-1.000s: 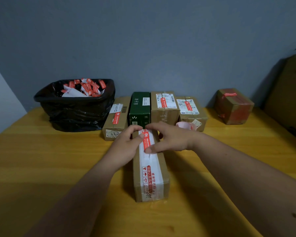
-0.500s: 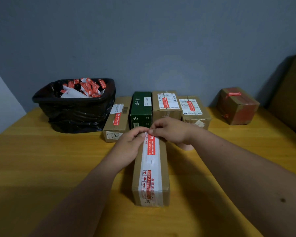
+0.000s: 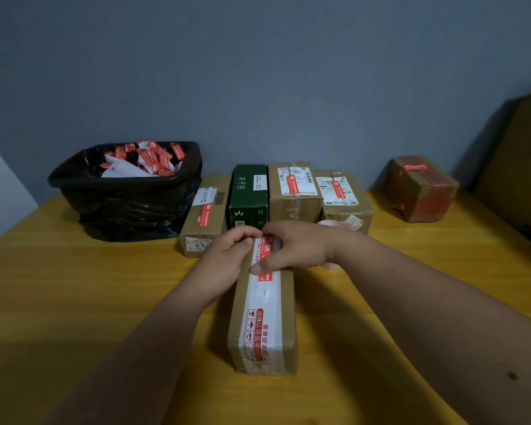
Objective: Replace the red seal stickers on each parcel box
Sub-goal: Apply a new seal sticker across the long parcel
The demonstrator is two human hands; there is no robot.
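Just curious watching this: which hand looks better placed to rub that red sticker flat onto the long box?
Probably the right hand. It lies across the red seal sticker, thumb on the tape, on the long box. The left hand curls at the box's far left edge, apparently steadying it.

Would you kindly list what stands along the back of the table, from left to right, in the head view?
Black bin bag of used stickers → brown box with red sticker → green box → tall brown box → lower brown box → red-taped box.
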